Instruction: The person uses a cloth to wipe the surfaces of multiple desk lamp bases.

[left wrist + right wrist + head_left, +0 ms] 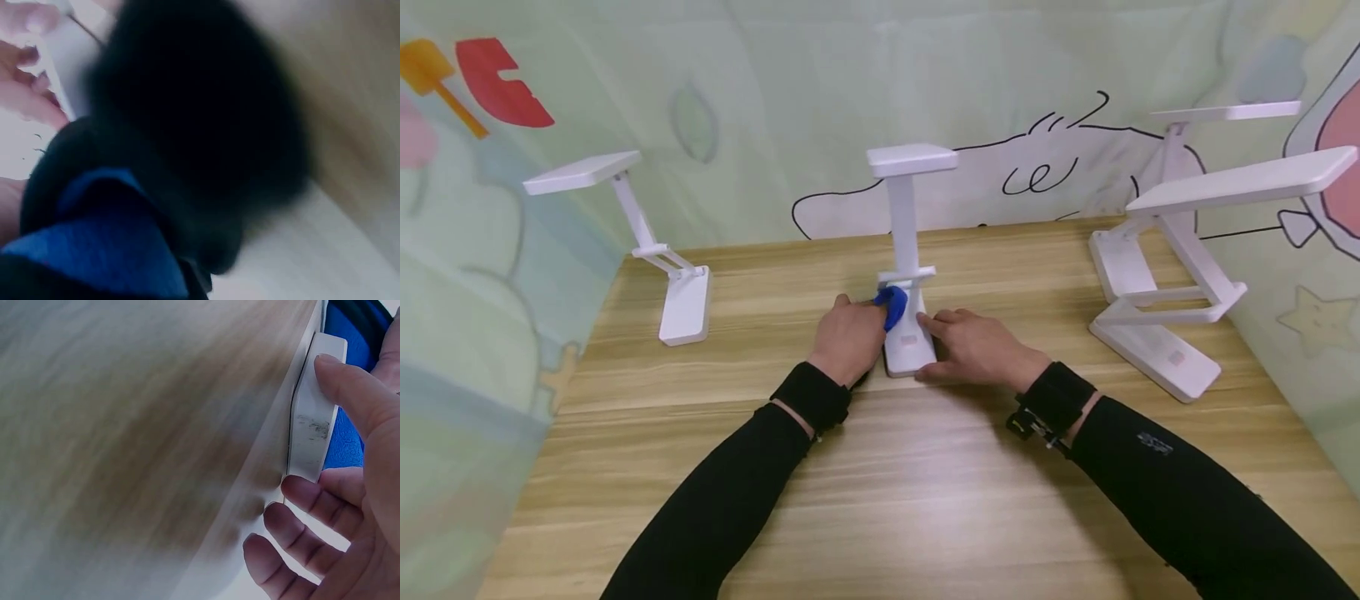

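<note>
A white desk lamp stands at the middle of the table, its flat head raised on an upright arm. My left hand pinches a blue cloth against the left of the lamp's base, near the arm's foot. Dark, blurred shapes fill much of the left wrist view and hide those fingertips. From the right, my right hand grips the base, thumb at the near corner and forefinger farther up. Dark smudges mark the base's white side in the right wrist view, between thumb and fingers.
Another white lamp stands at the back left. Two more, a nearer lamp and a farther lamp, stand close together on the right. A printed curtain hangs behind the wooden table.
</note>
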Demonstrator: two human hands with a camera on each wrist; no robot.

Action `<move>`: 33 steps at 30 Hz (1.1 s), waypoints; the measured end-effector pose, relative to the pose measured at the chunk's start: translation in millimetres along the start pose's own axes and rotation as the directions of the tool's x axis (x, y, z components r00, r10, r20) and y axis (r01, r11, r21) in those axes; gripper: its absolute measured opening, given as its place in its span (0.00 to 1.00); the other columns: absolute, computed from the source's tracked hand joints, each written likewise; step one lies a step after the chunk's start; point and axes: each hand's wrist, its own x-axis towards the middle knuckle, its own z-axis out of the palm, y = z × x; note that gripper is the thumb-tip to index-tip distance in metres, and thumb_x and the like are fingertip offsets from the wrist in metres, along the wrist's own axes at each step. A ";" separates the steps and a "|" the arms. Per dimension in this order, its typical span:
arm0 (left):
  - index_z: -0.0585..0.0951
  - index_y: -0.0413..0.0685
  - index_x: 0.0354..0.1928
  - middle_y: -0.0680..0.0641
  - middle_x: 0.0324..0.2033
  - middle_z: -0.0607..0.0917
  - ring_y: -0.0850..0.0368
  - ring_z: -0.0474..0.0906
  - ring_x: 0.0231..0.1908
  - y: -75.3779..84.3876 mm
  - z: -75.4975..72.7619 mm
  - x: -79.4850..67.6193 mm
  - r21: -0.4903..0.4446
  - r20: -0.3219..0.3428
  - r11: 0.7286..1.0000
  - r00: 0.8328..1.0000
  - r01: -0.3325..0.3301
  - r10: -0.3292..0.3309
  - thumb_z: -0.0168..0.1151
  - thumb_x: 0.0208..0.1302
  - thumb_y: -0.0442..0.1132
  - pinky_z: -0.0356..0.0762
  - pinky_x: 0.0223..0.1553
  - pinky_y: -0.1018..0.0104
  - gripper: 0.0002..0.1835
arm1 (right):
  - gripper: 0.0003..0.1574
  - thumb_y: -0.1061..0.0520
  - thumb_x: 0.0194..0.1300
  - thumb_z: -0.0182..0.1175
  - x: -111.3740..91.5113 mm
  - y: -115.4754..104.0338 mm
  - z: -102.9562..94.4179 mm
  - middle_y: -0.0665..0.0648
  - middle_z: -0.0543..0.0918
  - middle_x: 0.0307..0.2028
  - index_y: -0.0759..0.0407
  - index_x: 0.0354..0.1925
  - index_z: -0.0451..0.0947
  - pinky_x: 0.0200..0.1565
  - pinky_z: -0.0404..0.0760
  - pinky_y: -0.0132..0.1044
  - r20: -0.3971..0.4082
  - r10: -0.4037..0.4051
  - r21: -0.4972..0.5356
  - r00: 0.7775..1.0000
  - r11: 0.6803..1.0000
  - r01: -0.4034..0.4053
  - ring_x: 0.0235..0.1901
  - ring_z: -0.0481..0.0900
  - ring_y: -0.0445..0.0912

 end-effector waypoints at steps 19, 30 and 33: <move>0.76 0.55 0.63 0.48 0.61 0.78 0.47 0.76 0.54 -10.2 -12.9 -28.8 -0.241 0.136 0.933 0.942 -0.268 0.305 0.59 0.66 0.40 0.73 0.55 0.55 0.23 | 0.59 0.27 0.54 0.63 -0.3 2.2 3.8 0.61 0.79 0.53 0.60 0.71 0.60 0.43 0.81 0.49 -0.025 -0.014 0.038 1.000 0.999 0.015 0.47 0.78 0.53; 0.79 0.54 0.60 0.49 0.57 0.82 0.45 0.80 0.43 -12.0 -6.3 -15.2 -0.129 0.046 0.970 0.976 -0.204 0.211 0.58 0.66 0.37 0.79 0.45 0.54 0.20 | 0.58 0.30 0.55 0.64 -1.2 2.6 4.2 0.63 0.78 0.55 0.63 0.70 0.61 0.49 0.79 0.50 -0.049 -0.046 0.055 0.998 0.997 0.049 0.51 0.77 0.55; 0.81 0.50 0.56 0.48 0.48 0.87 0.49 0.81 0.37 -12.6 -0.2 -3.5 -0.068 -0.006 0.986 0.988 -0.155 0.155 0.56 0.67 0.37 0.77 0.47 0.54 0.17 | 0.58 0.30 0.54 0.65 -1.8 3.4 5.9 0.63 0.78 0.54 0.63 0.69 0.61 0.48 0.80 0.48 -0.054 -0.052 0.056 0.997 0.997 0.055 0.50 0.77 0.54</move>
